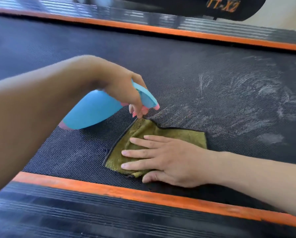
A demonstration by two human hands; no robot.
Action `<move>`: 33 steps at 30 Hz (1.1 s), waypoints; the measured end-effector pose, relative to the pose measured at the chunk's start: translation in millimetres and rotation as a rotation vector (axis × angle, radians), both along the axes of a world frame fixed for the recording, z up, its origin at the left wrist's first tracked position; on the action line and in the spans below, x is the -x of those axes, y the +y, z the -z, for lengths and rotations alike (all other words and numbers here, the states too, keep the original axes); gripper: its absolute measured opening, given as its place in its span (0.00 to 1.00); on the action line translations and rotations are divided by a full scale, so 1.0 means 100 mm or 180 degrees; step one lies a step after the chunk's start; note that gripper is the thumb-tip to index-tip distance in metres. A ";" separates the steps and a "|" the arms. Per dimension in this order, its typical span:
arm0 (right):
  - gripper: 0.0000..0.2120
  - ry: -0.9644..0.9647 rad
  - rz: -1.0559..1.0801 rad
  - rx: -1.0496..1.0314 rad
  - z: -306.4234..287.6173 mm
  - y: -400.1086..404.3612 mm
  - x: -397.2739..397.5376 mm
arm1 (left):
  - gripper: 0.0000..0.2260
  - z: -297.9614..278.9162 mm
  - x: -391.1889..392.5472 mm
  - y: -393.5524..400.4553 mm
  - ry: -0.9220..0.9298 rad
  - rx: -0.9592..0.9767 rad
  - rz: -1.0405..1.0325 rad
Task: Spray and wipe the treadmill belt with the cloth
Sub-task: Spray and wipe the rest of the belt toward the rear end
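Observation:
The black textured treadmill belt (178,69) fills the middle of the head view, with whitish dusty smears at its right. An olive-green cloth (176,134) lies flat on the belt near the front edge. My right hand (169,158) presses flat on the cloth, fingers spread and pointing left. My left hand (126,93) grips a blue spray bottle (94,112) by its neck, fingers around the pink trigger, nozzle tilted down toward the belt just above the cloth's far corner.
Orange stripes border the belt: one along the near side rail (143,194) and one along the far side rail (161,30). Ribbed black foot rails lie outside both stripes. A black frame part with orange lettering (222,6) stands at the top right.

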State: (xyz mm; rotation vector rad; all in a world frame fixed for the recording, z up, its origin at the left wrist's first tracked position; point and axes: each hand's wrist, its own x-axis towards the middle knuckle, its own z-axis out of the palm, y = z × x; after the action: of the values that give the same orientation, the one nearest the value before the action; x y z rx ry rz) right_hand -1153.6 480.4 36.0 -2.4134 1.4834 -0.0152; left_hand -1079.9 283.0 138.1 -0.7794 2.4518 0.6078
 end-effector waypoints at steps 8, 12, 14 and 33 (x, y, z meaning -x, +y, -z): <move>0.22 -0.0345 -0.0151 -0.0180 -0.02 -0.26 -0.19 | 0.07 -0.03 0.01 -0.05 0.0182 0.0067 -0.0027; 0.20 -0.0354 -0.0306 -0.0382 -0.05 0.23 0.10 | 0.08 -0.03 0.10 0.03 0.0229 -0.0017 0.0116; 0.20 -0.0284 -0.0082 -0.0347 -0.08 0.54 0.31 | 0.09 -0.03 0.16 0.08 0.0312 -0.0063 0.0163; 0.22 -0.0191 0.3172 -0.0499 -0.16 2.22 1.56 | 0.07 0.03 2.22 2.03 0.1523 -0.0834 0.1264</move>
State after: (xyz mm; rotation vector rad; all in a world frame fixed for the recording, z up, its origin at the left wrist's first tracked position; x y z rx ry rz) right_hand -1309.7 702.7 51.8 -1.3289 2.3646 -0.1762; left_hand -1301.7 486.1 134.9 -0.0311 2.7555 1.0183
